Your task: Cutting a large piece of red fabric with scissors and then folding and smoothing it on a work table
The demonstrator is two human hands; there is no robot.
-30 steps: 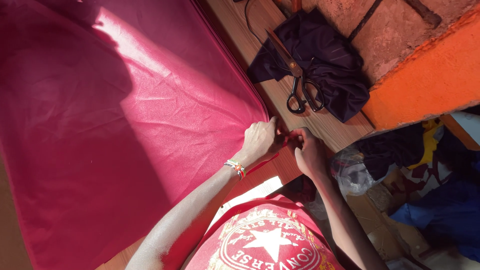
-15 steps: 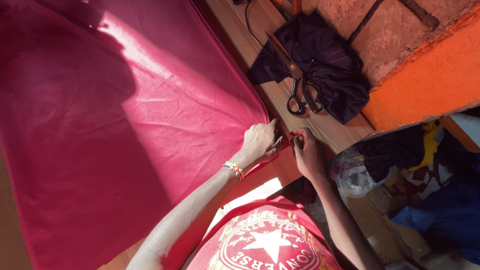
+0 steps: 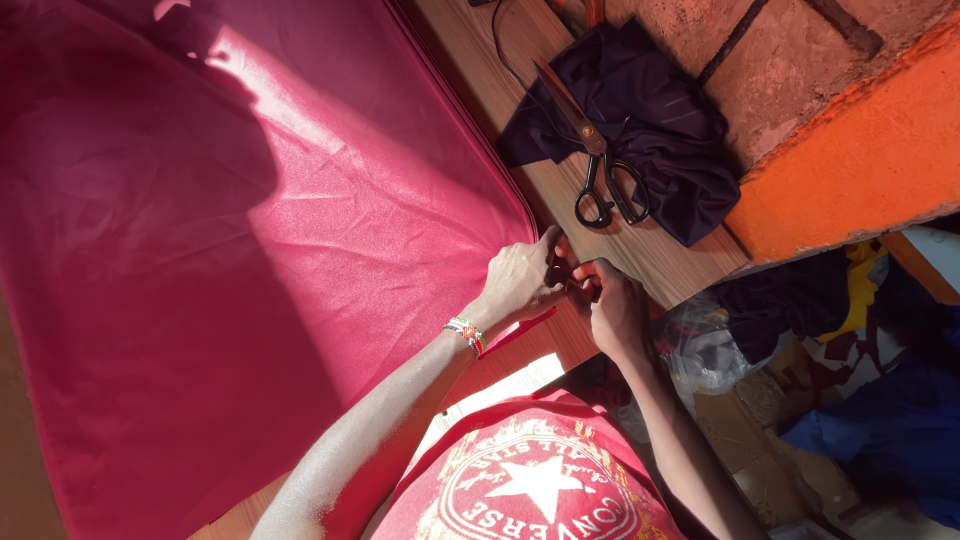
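Seen from above, looking down over a red printed shirt [image 3: 535, 480]. Large sheet of magenta fabric [image 3: 250, 250] spread flat across a wooden counter [image 3: 640, 255], covering most of the left and middle, lit by strong sunlight with a dark shadow over part of it. Left hand [image 3: 520, 280] resting on the fabric's rounded corner near the counter's edge, fingers curled and pinching the hem, a beaded bracelet [image 3: 466, 334] on the wrist. Right hand [image 3: 612, 305] just beside, fingertips closed on the same corner, the two hands touching each other. Exact spot of the pinch partly hidden by the fingers. Farther along the counter, well apart from the hands, black-handled scissors [image 3: 590, 160] lying partly on a crumpled dark cloth [image 3: 670, 130]. Beyond that, an orange-painted brick wall [image 3: 850, 140]. Below the counter's edge on the right, a jumble of coloured fabric scraps [image 3: 850, 400] in shadow.
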